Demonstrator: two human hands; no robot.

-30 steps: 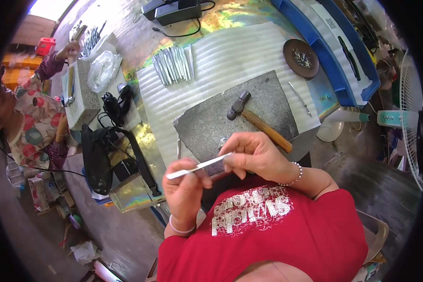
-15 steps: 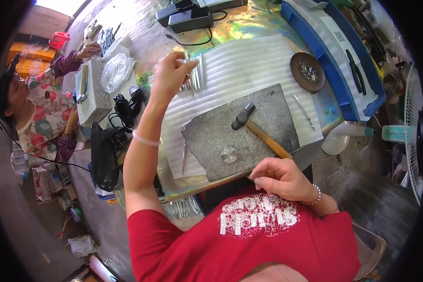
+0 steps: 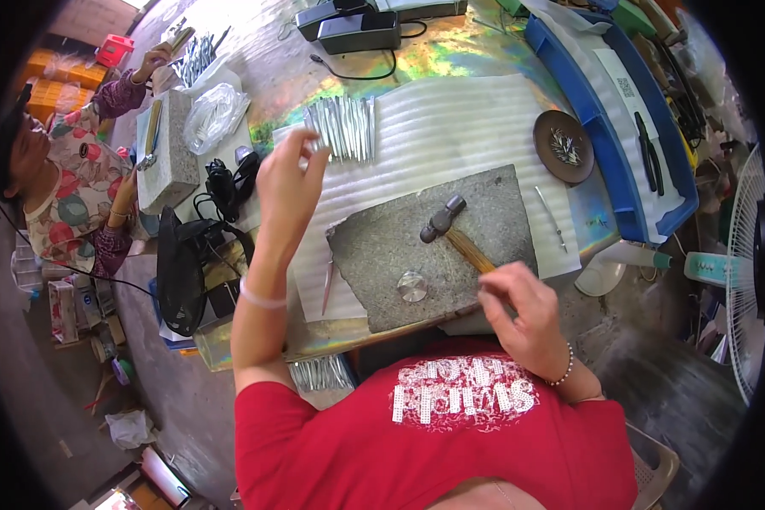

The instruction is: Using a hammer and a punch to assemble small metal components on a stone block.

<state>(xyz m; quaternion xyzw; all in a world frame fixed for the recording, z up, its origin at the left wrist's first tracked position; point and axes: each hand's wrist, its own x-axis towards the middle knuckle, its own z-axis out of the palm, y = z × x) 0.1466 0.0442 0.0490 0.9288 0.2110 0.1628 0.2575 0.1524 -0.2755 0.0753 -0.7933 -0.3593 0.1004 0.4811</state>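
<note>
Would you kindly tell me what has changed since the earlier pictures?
The left hand moved forward to the row of silver strips, seemingly releasing the strip both hands held earlier. The right hand, having let that strip go, shifted rightward to the near end of the hammer; whether it touches it is unclear. The hammer, grey slab and brown dish stayed put.

Red short-sleeved shirt (image 3: 357, 442), white print (image 3: 463, 393); beaded bracelet (image 3: 566, 367), pale bangle (image 3: 261, 298).
</note>
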